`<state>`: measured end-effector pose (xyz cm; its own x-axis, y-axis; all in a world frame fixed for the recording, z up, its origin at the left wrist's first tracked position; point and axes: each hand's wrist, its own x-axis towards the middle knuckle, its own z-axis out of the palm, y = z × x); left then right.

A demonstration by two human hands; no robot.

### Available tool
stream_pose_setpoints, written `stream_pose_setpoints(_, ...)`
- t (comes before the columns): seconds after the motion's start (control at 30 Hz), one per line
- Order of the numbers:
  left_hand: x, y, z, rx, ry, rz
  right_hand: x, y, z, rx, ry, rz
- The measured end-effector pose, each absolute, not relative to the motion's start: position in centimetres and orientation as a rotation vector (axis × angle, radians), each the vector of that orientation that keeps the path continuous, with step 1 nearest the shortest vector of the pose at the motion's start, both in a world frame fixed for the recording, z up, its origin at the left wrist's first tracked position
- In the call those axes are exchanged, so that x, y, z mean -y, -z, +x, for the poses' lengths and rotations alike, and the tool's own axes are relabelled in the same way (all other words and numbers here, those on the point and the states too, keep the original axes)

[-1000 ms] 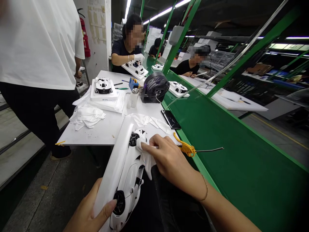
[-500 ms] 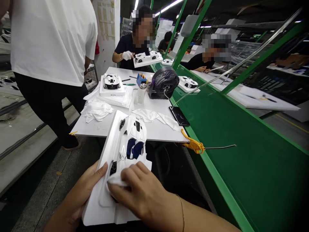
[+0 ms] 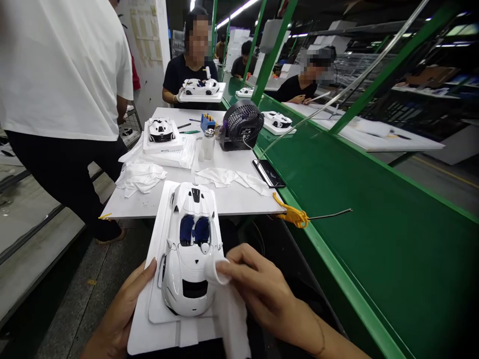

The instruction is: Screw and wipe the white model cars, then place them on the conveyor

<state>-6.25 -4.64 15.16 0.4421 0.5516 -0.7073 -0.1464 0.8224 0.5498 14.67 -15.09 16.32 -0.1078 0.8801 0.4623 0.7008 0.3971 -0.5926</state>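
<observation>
A white model car (image 3: pixel 190 249) with blue seats rests on a white foam tray (image 3: pixel 149 329) held level in front of me. My left hand (image 3: pixel 119 314) grips the tray's left edge from below, thumb on top. My right hand (image 3: pixel 258 289) pinches a white cloth (image 3: pixel 228 309) against the car's right rear side; the cloth hangs down over the tray's near corner.
A white table (image 3: pixel 232 199) holds loose cloths (image 3: pixel 140 177), a small fan (image 3: pixel 241 124), a phone (image 3: pixel 267 173), a bottle and another car on a tray (image 3: pixel 161 132). A green conveyor (image 3: pixel 355 224) runs on the right. A person in a white shirt (image 3: pixel 63 70) stands left; others work behind.
The tray has swung from tilted on its side to flat, with the car's top now facing me. My right hand moved with the cloth from the car's front, past the tail, to its right rear.
</observation>
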Motion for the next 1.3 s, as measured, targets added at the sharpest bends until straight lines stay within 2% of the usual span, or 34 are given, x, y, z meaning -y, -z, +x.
stream_pose_setpoints(0.17,5.1,-12.8,-6.7,-0.98,-0.467,0.478,12.5,-15.2,10.1,1.952,0.138,-1.639)
stream_pose_setpoints(0.23,5.1,-12.3,-6.8,-0.971,-0.475,0.464,13.1,-14.7,9.1,2.067,0.21,-1.634)
stream_pose_setpoints(0.43,4.9,-11.4,-7.3,-0.905,-0.349,0.252,17.1,-13.6,11.4,2.131,0.055,-1.365)
stream_pose_setpoints(0.67,5.2,-9.1,-7.2,-1.079,-0.511,0.418,14.9,-11.4,14.3,1.535,-0.257,-1.438)
stream_pose_setpoints(0.83,5.6,-10.2,-5.7,-0.962,-0.627,0.381,16.0,-11.6,11.6,1.733,-0.045,-1.55)
stream_pose_setpoints(1.03,5.4,-9.8,-6.4,-1.022,-0.461,0.349,17.3,-12.8,9.7,2.027,0.167,-1.37)
stream_pose_setpoints(1.17,5.6,-9.3,-6.5,-0.947,-0.482,0.329,16.0,-13.3,11.3,1.946,0.113,-1.453)
stream_pose_setpoints(1.3,6.1,-9.6,-6.2,-0.927,-0.529,0.35,14.7,-14.0,12.8,1.759,0.221,-1.631)
